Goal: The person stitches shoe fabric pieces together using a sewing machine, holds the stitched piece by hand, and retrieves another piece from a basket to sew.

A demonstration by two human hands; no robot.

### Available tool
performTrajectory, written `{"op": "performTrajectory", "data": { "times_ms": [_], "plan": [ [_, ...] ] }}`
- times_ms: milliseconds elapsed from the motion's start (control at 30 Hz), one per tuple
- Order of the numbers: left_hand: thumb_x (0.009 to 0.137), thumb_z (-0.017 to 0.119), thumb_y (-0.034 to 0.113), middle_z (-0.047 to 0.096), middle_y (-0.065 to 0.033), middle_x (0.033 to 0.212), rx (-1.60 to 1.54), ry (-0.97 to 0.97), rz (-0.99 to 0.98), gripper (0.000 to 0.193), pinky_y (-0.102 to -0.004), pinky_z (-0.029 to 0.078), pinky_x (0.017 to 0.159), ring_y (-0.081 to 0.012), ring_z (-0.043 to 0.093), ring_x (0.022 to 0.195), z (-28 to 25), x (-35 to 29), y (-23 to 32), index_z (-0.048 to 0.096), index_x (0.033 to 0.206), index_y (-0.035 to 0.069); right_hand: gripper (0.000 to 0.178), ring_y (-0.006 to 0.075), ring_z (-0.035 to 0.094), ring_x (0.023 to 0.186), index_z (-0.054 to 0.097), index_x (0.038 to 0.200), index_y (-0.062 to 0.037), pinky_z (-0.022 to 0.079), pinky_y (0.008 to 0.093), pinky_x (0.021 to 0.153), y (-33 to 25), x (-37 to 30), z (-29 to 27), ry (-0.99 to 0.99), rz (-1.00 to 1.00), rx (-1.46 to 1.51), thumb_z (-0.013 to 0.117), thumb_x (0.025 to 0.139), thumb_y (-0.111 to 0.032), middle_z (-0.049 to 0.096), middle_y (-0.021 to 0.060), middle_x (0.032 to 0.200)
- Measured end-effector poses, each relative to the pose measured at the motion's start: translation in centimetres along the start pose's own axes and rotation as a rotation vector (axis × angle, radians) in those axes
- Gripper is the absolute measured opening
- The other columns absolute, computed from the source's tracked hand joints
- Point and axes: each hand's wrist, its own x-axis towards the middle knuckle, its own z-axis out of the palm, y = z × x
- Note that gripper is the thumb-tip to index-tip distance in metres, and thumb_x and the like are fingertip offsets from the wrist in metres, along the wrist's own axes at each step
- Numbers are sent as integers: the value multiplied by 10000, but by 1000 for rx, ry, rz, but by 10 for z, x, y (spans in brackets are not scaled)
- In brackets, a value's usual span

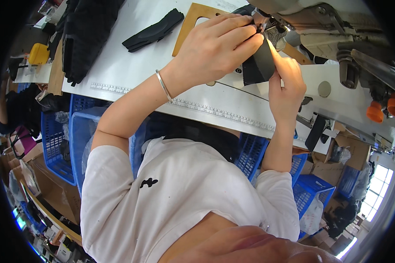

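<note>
A black fabric piece lies under the needle area of a sewing machine, with part of it hanging toward me. My left hand is closed on the fabric beside the presser foot, its fingers bent and close together. On the other side, my right hand pinches the fabric's right edge between thumb and fingers. The fingertips of both hands are partly hidden by the cloth and the machine. Lamp light falls on the right index finger.
Left of my hands lie a folded black strip and a pile of dark cloth. A tan board with a cutout sits behind my left wrist. Printed rulers run along the white table's near edge. Blue crates stand below it.
</note>
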Motion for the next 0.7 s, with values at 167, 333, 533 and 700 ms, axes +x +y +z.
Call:
{"op": "performTrajectory", "data": {
  "times_ms": [167,333,533,700],
  "plan": [
    [716,750,25,710,-47,1034,16,27,-33,311,-365,602,887,-257,717,1013,3,1,5,726,1024,65,402,231,561,767,710,1267,-128,479,341,731,0,-1,-1,-25,64,70,652,891,3,580,74,796],
    [704,765,50,712,-43,1026,33,49,-20,303,-366,606,910,-250,726,1006,3,0,5,725,1004,59,401,230,557,764,711,1261,-118,477,338,734,-2,-1,1,2,62,79,635,893,23,573,78,791],
    [697,777,70,713,-40,1040,34,13,-1,308,-353,608,867,-249,724,1019,0,1,2,724,1000,61,409,231,552,755,710,1258,-108,476,328,728,1,-1,-1,-24,68,109,632,884,38,558,88,783],
    [683,787,79,717,-34,1047,36,-8,-9,331,-338,604,825,-242,724,1033,-2,2,2,721,1007,72,368,199,591,824,685,1159,-1,481,282,795,-1,-1,-3,-62,98,106,555,840,127,615,87,885]
  ]
}}
